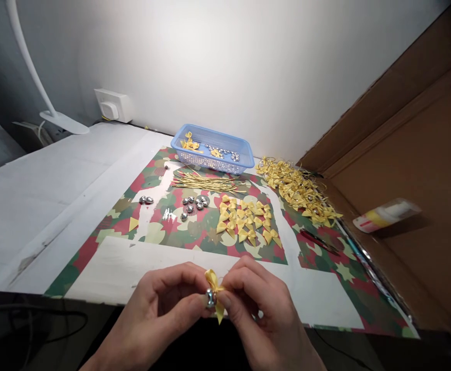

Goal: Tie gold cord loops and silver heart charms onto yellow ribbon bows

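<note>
Close to the table's front edge, my left hand [158, 304] is closed, its thumb and forefinger pinching a shiny silver bell [209, 298]. My right hand [266, 304] pinches a small yellow ribbon bow [211, 279] right up against the bell. The bow's tail hangs below the fingertips, and whether a cord joins the two is hidden. Beyond my hands, several yellow bows [245, 220] lie in rows on the camouflage-patterned sheet [159, 234]. Left of them are loose silver bells [190, 208], with a bundle of gold cords [206, 181] behind.
A blue basket [213, 167] with bows and bells stands at the back. Yellow bows with cords form a pile [297, 188] at the right, near dark tweezers [320, 241]. A cardboard wall [411, 134] with a bottle [385, 215] bounds the right; a lamp [65, 121] stands left.
</note>
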{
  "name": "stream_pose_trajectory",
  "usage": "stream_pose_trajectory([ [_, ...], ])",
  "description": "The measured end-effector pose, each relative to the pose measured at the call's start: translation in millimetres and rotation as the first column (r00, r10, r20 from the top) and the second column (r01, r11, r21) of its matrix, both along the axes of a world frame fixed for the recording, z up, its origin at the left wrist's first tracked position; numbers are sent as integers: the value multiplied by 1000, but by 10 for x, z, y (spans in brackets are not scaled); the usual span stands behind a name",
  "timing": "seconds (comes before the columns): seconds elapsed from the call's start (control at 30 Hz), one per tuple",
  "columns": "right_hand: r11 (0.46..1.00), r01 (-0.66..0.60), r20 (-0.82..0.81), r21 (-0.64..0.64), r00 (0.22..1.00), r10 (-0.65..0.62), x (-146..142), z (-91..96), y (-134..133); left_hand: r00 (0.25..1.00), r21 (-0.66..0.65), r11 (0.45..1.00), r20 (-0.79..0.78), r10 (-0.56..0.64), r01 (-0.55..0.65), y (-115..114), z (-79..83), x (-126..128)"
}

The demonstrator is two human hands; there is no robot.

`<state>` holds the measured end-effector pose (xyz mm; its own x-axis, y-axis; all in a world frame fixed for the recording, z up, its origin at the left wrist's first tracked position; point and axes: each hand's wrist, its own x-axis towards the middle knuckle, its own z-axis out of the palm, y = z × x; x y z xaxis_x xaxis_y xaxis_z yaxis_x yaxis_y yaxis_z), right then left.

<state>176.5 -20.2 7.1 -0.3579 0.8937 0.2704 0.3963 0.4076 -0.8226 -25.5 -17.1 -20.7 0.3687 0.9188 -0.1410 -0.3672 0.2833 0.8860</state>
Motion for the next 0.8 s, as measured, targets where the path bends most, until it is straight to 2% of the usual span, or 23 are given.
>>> stream_pose_trajectory([
  [0.1,987,13,-91,-158,995,-27,-13,-15,-9,999,-91,996,-37,18,-21,11,20,34],
  [0.2,936,7,-207,-353,975,-85,-37,-48,-22,999,-131,991,30,29,-24,9,-7,56],
  [0.3,915,6,-260,-403,958,-121,-55,-72,-36,994,-136,990,92,54,-41,-5,-27,68],
  [0.57,957,57,-184,-284,976,-113,-17,-88,-34,994,-124,988,56,99,-91,-26,26,64],
  [0.7,990,73,-130,-120,987,-89,78,-29,68,994,-154,986,69,81,-70,-13,36,28],
  [0.8,999,38,-58,12,998,-37,147,5,148,995,-168,983,49,89,-80,-11,21,6],
])
